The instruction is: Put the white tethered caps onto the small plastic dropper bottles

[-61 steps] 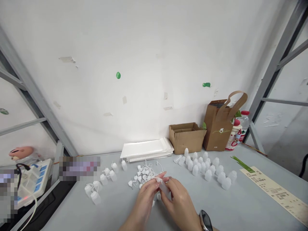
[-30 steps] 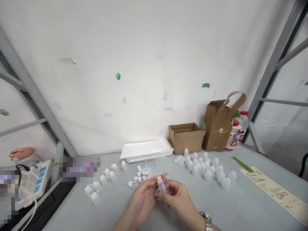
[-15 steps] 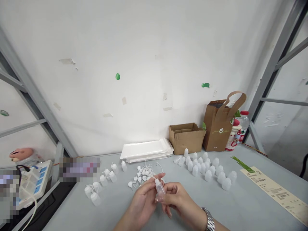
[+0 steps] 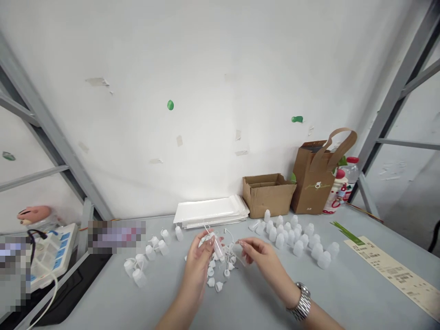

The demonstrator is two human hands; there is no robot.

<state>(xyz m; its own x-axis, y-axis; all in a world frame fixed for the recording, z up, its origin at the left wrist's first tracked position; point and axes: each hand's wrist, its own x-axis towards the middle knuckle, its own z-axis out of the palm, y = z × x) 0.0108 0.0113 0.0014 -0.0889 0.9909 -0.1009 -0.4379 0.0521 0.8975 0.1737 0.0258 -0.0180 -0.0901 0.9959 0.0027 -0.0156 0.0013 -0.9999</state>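
My left hand (image 4: 199,256) is closed around a small translucent squeeze bottle (image 4: 218,249), tilted over a pile of white caps (image 4: 211,271) with thin tails. Just right of the bottle, my right hand (image 4: 257,253) pinches with thumb and forefinger at the pile's edge. A thin white strap (image 4: 229,234) runs close to those fingertips; whether they grip it I cannot tell. To the left stand several capped bottles (image 4: 139,277), some with looped straps. Several uncapped bottles (image 4: 298,247) are grouped on the right, most of them upright.
Behind the pile lies a stack of white envelopes (image 4: 206,211), with an open cardboard box (image 4: 270,199) and a brown paper bag (image 4: 311,188) to its right. A printed paper strip (image 4: 388,270) is at far right, a power strip (image 4: 65,252) at far left.
My right hand has let go of the bottle and moved right, apart from it. My left hand has carried the bottle slightly left and away from me, and more of the cap pile shows.
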